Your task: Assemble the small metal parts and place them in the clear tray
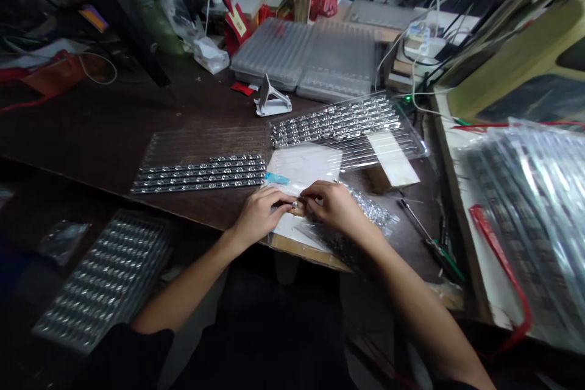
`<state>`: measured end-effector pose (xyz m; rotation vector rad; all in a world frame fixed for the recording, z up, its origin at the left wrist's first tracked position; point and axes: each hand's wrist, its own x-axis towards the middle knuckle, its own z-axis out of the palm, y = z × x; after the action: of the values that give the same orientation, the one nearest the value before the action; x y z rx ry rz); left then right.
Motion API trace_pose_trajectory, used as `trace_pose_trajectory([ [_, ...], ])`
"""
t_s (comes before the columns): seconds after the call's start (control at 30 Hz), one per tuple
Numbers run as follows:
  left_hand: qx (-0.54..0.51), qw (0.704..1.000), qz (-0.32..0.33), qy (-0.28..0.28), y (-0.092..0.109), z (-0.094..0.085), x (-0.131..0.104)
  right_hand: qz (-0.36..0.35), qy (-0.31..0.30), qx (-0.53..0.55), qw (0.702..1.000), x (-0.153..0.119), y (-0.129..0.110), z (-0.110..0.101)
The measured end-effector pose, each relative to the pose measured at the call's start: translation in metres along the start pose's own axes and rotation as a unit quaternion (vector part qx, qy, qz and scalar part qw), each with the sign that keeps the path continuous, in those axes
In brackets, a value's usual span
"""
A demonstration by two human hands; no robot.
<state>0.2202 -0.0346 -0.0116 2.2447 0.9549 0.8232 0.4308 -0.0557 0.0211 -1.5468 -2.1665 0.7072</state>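
Observation:
Low at the desk's front edge, my left hand (pixel 261 212) pinches a small shiny metal part (pixel 295 204) between thumb and fingers. Close on its right, my right hand (pixel 333 204) has its fingers curled together; what they hold, if anything, is too small to make out. Below the fingertips lies a small brown piece (pixel 298 211) on a white-topped board (pixel 297 233). Beside my right hand spreads a clear plastic bag (pixel 377 210) of many small shiny pieces. To the left, a clear ribbed tray (pixel 196 161) is partly filled with rows of dark rods bearing shiny parts.
Another tray (pixel 338 122) of rods leans on a white-topped block (pixel 393 158). A screwdriver (pixel 418 219) lies at right. Stacked clear trays (pixel 269 52) and a white folding stand (pixel 273 99) are behind. More filled trays stand at the right (pixel 534 213) and low left (pixel 103 280).

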Motion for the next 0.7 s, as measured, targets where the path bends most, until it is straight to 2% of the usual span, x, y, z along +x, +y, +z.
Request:
trace_pose_trajectory([
  [0.17,-0.002,1.0,0.005,-0.001,-0.001,0.002,0.0,0.028,-0.014,-0.022,0.999,0.0,-0.006,0.007],
  [0.27,0.001,0.998,-0.003,0.061,-0.001,0.0,-0.001,0.039,-0.021,-0.034,0.998,0.0,-0.011,0.008],
  [0.33,0.029,0.995,-0.024,0.089,-0.002,-0.001,-0.003,0.018,-0.031,-0.033,0.999,0.0,-0.013,0.009],
  [0.4,0.078,0.994,-0.041,0.062,-0.002,-0.002,-0.005,-0.017,-0.042,-0.059,0.997,-0.001,-0.015,0.012],
  [0.5,0.127,0.991,-0.046,0.006,-0.004,-0.002,-0.009,-0.057,-0.049,-0.157,0.985,-0.004,-0.022,0.018],
  [0.6,0.125,0.991,-0.052,0.009,-0.004,-0.003,-0.01,-0.068,-0.053,-0.207,0.975,-0.005,-0.028,0.02],
  [0.7,0.107,0.992,-0.06,0.041,0.001,-0.001,-0.007,-0.046,-0.061,-0.16,0.984,-0.008,-0.026,0.009],
])
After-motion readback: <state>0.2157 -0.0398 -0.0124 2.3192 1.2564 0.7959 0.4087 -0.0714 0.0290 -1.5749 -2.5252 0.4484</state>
